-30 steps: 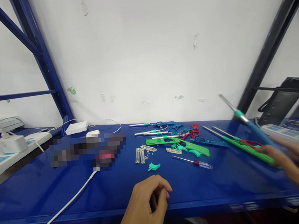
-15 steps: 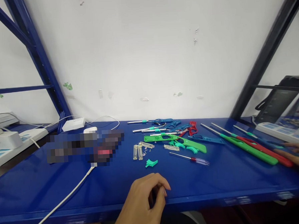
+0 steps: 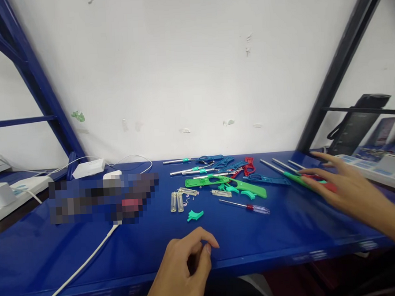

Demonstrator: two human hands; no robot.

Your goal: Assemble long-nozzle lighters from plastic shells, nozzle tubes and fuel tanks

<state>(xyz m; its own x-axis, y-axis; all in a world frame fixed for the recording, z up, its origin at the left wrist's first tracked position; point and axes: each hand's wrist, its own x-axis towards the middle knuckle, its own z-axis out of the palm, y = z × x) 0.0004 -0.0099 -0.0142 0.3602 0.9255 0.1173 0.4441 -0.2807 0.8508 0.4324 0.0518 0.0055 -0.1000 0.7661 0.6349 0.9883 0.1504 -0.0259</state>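
Observation:
My left hand (image 3: 187, 268) hovers at the table's front edge, fingers curled and thumb close to the index finger; what it holds, if anything, is hidden. On the right, my right hand (image 3: 341, 182) spreads its fingers over the green lighter (image 3: 298, 180) and the red lighter (image 3: 330, 186), partly hiding them. Left of it lies a screwdriver (image 3: 258, 209) with a clear handle. Behind that are an opened green casing (image 3: 255, 189), blue casing parts (image 3: 268, 178), a red casing part (image 3: 249, 166) and metal tubes. A teal trigger piece (image 3: 195, 215) lies beyond my left hand.
Clear fuel tanks (image 3: 177, 202) and tiny parts lie mid-table (image 3: 140, 252). At the left are a blurred-out dark object (image 3: 137, 197), a white cable (image 3: 78, 269) and a power strip (image 3: 27, 192). Another power strip (image 3: 380, 169) and a blue rack post (image 3: 44, 76) frame the sides.
My right hand has moved inward from the right edge and is now over the lighters. My left hand keeps its curled pose. The view has shifted slightly to the right.

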